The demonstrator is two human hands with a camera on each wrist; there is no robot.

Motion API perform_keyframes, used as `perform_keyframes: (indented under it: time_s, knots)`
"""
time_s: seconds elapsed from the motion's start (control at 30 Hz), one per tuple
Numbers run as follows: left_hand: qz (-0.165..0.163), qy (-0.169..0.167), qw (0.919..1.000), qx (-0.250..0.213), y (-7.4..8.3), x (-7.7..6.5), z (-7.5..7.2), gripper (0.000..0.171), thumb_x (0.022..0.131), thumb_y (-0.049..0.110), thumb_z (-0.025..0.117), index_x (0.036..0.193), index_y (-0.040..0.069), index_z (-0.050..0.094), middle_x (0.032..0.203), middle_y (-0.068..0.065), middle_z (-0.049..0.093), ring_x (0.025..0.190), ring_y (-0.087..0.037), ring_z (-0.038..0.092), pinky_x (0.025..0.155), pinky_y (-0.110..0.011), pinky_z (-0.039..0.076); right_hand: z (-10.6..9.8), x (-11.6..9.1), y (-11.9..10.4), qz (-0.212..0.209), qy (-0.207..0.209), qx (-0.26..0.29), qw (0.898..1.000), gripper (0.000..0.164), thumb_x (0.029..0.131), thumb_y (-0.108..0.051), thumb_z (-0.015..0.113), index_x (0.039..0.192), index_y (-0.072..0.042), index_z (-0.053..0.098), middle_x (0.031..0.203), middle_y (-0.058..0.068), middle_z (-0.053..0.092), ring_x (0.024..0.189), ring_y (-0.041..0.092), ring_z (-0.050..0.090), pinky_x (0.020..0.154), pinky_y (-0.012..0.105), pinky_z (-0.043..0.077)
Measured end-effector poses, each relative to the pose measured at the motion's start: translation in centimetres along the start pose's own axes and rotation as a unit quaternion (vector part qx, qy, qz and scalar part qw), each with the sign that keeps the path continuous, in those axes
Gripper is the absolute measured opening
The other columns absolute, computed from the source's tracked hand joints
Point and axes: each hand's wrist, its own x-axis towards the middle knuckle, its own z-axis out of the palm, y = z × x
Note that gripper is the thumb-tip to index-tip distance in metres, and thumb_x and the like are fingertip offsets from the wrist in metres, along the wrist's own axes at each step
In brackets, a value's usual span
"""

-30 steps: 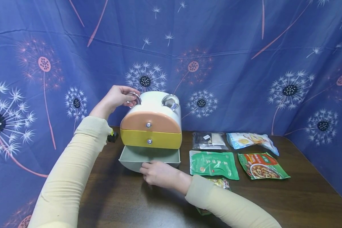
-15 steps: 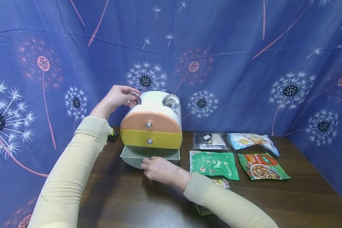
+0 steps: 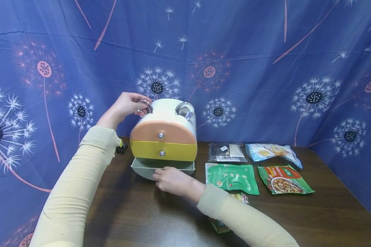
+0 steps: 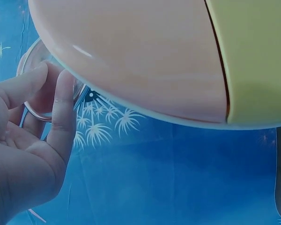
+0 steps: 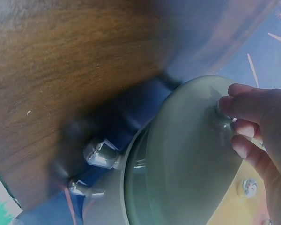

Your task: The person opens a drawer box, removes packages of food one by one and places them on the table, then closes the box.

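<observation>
A small rounded chest of drawers with a white body (image 3: 167,107) stands on the table, its peach drawer (image 3: 148,132) and yellow drawer (image 3: 145,151) closed. The sage-green bottom drawer (image 3: 142,172) sticks out part way, and its inside shows no contents. At the top left, my left hand (image 3: 125,105) grips a shiny ring-shaped ear (image 4: 37,116), thumb on one side and fingers through and behind it. Low in front, my right hand (image 3: 173,181) pinches the silver knob (image 5: 222,118) of the green drawer, fingertips covering most of it.
Right of the chest lie a green packet (image 3: 232,176), a clear-and-black packet (image 3: 225,153), a light blue packet (image 3: 273,152) and a red-green packet (image 3: 285,180). My right sleeve partly covers another packet (image 3: 219,226). A patterned blue cloth (image 3: 250,85) hangs behind.
My right hand has moved slightly back toward the chest, and the green drawer has slid further in. My left hand keeps its grip on the ring-shaped ear.
</observation>
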Motion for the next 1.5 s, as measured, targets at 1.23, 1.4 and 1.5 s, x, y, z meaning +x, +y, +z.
perform_keyframes:
  time_s: [1.23,1.4,1.5]
  knots:
    - [0.004,0.007,0.9998,0.016,-0.2,0.2,0.1,0.027,0.093,0.005,0.057,0.119,0.004,0.063,0.092,-0.001,0.07,0.086,-0.017,0.066,0.073,-0.03,0.059,2.6,-0.2,0.5,0.026,0.007,-0.02,0.999,0.025,0.094,-0.011,0.048,0.09,-0.021,0.071,0.095,-0.006,0.058,0.094,0.014,0.052,0.08,0.025,0.044]
    - [0.002,0.003,0.9996,0.028,0.0,0.1,0.1,0.026,0.095,0.008,0.055,0.119,0.005,0.063,0.093,-0.003,0.069,0.082,-0.015,0.066,0.073,-0.029,0.059,2.7,-0.1,0.8,0.035,0.009,-0.023,0.999,0.024,0.093,-0.013,0.051,0.087,-0.022,0.072,0.093,-0.007,0.058,0.093,0.013,0.052,0.078,0.024,0.044]
    - [-0.002,0.001,0.9994,0.033,0.1,0.0,0.1,0.026,0.096,0.008,0.053,0.119,0.005,0.063,0.093,-0.005,0.069,0.079,-0.015,0.066,0.071,-0.028,0.059,2.9,0.0,0.9,0.039,0.006,-0.024,0.999,0.023,0.093,-0.014,0.053,0.086,-0.023,0.072,0.092,-0.008,0.058,0.091,0.012,0.052,0.077,0.024,0.043]
